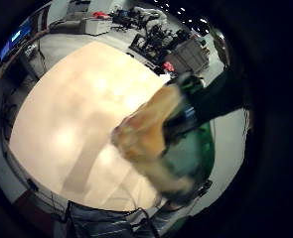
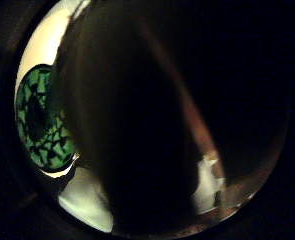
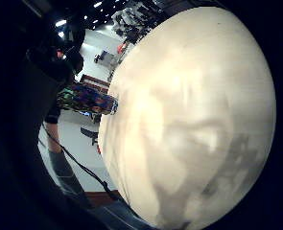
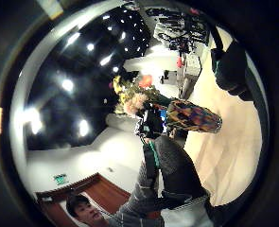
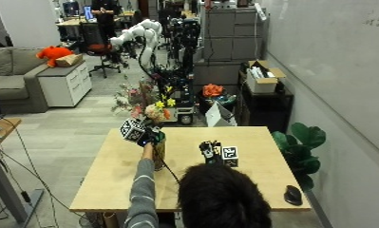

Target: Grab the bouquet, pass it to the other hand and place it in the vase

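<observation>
The bouquet (image 5: 146,102), a mix of pink, yellow and orange flowers, stands upright above the table's left half. My left hand (image 5: 148,137) grips its stems just over the brownish patterned vase (image 5: 158,156). The right thumb side palm view shows the same grip: flowers (image 4: 134,97), left hand (image 4: 151,123), vase (image 4: 193,116) right under it. The vase mouth (image 2: 39,120) shows beside a dark close shape. I cannot tell whether the stem ends are inside. My right hand (image 5: 209,151) rests on the table (image 5: 259,156) near its middle, holding nothing.
A small black object (image 5: 292,194) lies near the table's front right corner. A potted plant (image 5: 301,142) stands off the right edge. Robot arms and cabinets stand beyond the far edge. The vase (image 3: 86,99) sits towards the table's left edge.
</observation>
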### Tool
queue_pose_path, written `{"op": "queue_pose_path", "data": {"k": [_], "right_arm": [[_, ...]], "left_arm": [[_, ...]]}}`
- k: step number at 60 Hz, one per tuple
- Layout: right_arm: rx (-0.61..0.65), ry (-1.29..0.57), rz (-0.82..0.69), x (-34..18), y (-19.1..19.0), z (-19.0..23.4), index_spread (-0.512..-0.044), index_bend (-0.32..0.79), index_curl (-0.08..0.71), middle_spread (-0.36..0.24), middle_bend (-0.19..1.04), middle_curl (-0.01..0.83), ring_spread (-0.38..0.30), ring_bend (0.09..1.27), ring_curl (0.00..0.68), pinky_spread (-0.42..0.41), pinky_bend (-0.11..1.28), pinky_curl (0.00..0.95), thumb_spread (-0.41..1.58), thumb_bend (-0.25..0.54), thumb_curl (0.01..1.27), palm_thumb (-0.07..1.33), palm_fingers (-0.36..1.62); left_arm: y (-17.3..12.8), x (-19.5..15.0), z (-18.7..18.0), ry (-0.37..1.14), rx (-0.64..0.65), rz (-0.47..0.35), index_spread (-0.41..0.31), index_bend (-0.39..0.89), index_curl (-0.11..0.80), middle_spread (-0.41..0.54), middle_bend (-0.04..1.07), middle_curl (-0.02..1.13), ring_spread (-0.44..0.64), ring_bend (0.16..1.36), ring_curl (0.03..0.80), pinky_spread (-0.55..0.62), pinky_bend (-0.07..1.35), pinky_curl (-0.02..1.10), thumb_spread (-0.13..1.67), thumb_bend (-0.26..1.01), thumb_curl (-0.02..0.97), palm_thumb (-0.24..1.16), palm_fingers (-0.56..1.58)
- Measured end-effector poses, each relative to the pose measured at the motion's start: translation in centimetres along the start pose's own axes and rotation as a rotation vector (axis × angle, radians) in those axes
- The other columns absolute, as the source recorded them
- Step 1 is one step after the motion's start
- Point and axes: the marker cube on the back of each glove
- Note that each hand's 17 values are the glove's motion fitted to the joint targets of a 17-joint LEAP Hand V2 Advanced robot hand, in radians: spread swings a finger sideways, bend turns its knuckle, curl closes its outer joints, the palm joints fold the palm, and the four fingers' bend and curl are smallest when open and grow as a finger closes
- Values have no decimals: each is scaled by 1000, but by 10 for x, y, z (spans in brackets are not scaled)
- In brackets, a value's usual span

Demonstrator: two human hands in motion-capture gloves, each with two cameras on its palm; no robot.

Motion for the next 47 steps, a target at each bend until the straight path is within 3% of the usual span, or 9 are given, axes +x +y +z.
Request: {"op": "queue_pose_path", "data": {"k": [3, 6, 16, 22, 27, 32, 37, 43, 47], "right_arm": [[12, 61, 27, 4, 2, -5, -237, 131, 306, -101, 208, 436, -187, 379, 394, -4, 180, 336, 1048, -23, 367, 497, 1061], [21, 112, 105, 7, 5, -9, -238, 137, 309, -101, 207, 436, -187, 374, 394, -3, 180, 335, 1049, -24, 367, 498, 1062], [-14, -24, 32, -30, 13, -9, -233, 135, 314, -100, 210, 439, -187, 368, 398, -3, 180, 332, 1055, -24, 370, 509, 1064], [-10, 15, 190, -42, 21, -16, -233, 136, 316, -100, 212, 440, -187, 364, 398, -3, 177, 329, 1056, -25, 372, 511, 1061], [4, 52, 110, -52, 19, -19, -233, 135, 318, -100, 212, 441, -187, 363, 399, -3, 178, 326, 1057, -25, 372, 511, 1062], [54, 231, 237, -35, 14, -27, -232, 138, 321, -100, 211, 441, -187, 360, 399, -3, 177, 324, 1059, -24, 373, 516, 1064], [-5, 73, 285, -51, 13, -16, -232, 135, 323, -99, 218, 442, -187, 357, 399, -3, 176, 321, 1059, -25, 373, 517, 1067], [-6, 125, 270, -59, 17, -14, -232, 138, 325, -99, 219, 442, -187, 356, 399, -3, 176, 319, 1060, -25, 373, 517, 1067], [17, 197, 410, -47, 18, -12, -232, 137, 325, -99, 219, 441, -187, 355, 399, -3, 177, 318, 1060, -25, 373, 517, 1067]], "left_arm": [[15, -19, -19, -243, -22, -183, 146, 56, 291, 156, 349, 388, 254, 641, 331, 320, 440, 342, 886, -48, 322, 288, -125], [35, -16, -33, -285, -101, -276, 163, 67, 269, 202, 325, 378, 297, 636, 324, 362, 437, 336, 865, -47, 322, 272, -128], [59, 13, -60, -119, -66, -165, 191, 84, 217, 283, 285, 363, 374, 623, 306, 422, 409, 323, 831, -38, 326, 250, -109], [51, -14, -48, -150, -54, -212, 197, 97, 201, 301, 273, 361, 395, 610, 296, 434, 399, 319, 832, -35, 327, 251, -83], [47, -29, -48, -199, -36, -265, 196, 96, 190, 300, 269, 362, 400, 617, 294, 432, 389, 317, 836, -33, 328, 253, -63], [49, -25, -57, -161, -16, -264, 195, 100, 182, 294, 279, 367, 393, 618, 293, 425, 383, 316, 838, -34, 329, 253, -42], [50, -22, -66, -133, 13, -249, 186, 103, 177, 279, 298, 374, 384, 622, 292, 412, 377, 318, 846, -33, 329, 257, -17], [53, -26, -76, -121, 37, -234, 182, 106, 175, 249, 317, 382, 360, 637, 294, 390, 380, 323, 855, -32, 329, 260, 13], [52, -32, -76, -117, 35, -240, 173, 111, 175, 232, 326, 385, 340, 639, 292, 380, 382, 324, 859, -34, 329, 257, 25]]}}
